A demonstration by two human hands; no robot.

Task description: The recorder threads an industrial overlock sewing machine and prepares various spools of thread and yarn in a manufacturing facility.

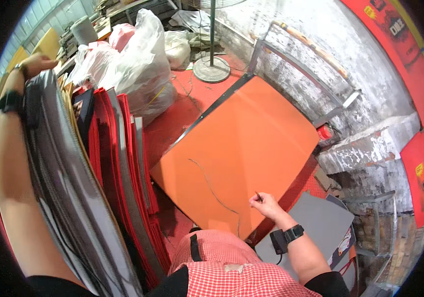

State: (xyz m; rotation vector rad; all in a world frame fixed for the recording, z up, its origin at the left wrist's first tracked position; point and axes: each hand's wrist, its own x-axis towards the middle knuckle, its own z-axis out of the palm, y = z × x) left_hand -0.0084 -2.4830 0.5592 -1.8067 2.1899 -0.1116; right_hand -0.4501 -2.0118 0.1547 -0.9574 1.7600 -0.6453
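1 checked apron (241, 279): red and white, nearest to us along the lower edge.
Gray sheet (307, 225): lies low at our right, partly hidden by the right forearm (308, 252).
Right hand (269, 205): over the near part of the orange board (256, 133), fingers closed on a small dark slim object (258, 196) whose kind we cannot tell.
Thin strand (212, 193): curves loosely across the board, left of the right hand and apart from it.
Gray pieces (71, 143): packed face to face on edge at our left, just beside the left forearm (16, 178).
Red pieces (110, 148): packed just right of the gray pieces.
Lie of the pile: its long axis runs from beside the apron away to the far left; the left hand (38, 64) is nearer, at its far end, so the gray pieces extend from that hand back toward us, while the right hand is well apart.
Left hand's grip: fingers reach over the far end; we cannot tell whether they pinch anything.
Plastic bags (140, 64): beyond the pile.
Round stand base (212, 70): on the red floor (184, 94), past the board.
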